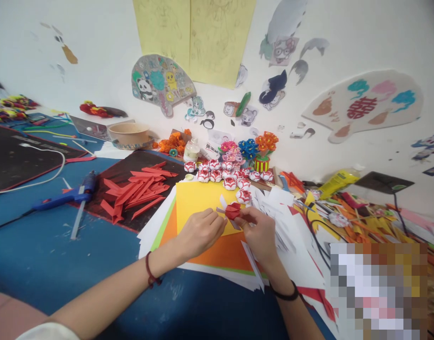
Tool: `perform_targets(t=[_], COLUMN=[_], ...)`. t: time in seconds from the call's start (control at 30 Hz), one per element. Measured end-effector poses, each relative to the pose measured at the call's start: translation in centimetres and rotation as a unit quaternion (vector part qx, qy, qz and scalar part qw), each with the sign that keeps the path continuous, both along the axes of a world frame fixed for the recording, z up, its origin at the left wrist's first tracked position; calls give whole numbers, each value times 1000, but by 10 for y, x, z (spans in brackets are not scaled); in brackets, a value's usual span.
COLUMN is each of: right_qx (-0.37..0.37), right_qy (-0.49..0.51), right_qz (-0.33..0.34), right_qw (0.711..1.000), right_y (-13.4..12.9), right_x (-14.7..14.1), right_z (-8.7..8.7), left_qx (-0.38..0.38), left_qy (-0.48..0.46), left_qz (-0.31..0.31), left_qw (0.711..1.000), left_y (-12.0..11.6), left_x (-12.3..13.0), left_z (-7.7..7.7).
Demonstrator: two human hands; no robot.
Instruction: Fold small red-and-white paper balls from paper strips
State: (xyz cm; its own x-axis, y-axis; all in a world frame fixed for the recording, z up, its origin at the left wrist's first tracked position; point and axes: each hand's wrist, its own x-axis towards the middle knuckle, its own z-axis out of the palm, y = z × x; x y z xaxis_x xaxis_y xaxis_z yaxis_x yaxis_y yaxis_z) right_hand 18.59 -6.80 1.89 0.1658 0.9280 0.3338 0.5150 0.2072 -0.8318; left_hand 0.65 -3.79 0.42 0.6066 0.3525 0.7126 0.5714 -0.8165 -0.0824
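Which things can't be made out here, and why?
Head view: whether the left grip pinches anything; curled fingers hide it.
Head view: part of the red paper piece, behind the right grip.
Head view: whatever lies beneath the pixelated block.
Head view: what the yellow sheets show; faint, cut by top edge.

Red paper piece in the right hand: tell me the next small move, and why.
Probably use the left hand to fold the upper white strip in against the red paper piece. The strip juts out, the left hand is right beside it, the right hand holds the piece, and the red-and-white flowers behind look compact.
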Motion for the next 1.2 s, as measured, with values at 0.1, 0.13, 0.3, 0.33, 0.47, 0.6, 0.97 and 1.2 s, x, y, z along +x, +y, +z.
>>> perform_targets(t=[0.1, 0.13, 0.3, 0.33, 0.47, 0.6, 0.97, 1.2], right_qx=[24, 33, 54, 53, 45, 32, 56, 60], right_qy=[-39, -58, -100, -103, -121, -126, -116, -104], right_qz=[19, 21, 49, 54, 47, 50, 77, 77], right_qw=[999, 998, 992, 992, 991, 990, 989, 990], right_y=[2, 2, 1, 1, 3, 6, 8, 5], right_x=[0, 0, -3, -3, -1, 2, 3, -4], right_z=[-1, -2, -6, -6, -8, -9, -7, -1], left_qx=[-32, -42, -51, -52, -79, -110, -98, -110], left_qy=[3, 4, 20, 25, 27, -18, 17, -32], left_qz=[11, 17, 40, 38, 7, 20, 41, 18], left_qw=[999, 999, 998, 998, 996, 994, 994, 993], left_y=[1, 1, 2, 1, 0, 1, 12, 10], left_x=[-1, -1, 2, 2, 1, -4, -9, -10], left_z=[0, 0, -6, -7, -7, 0, -8, -8])
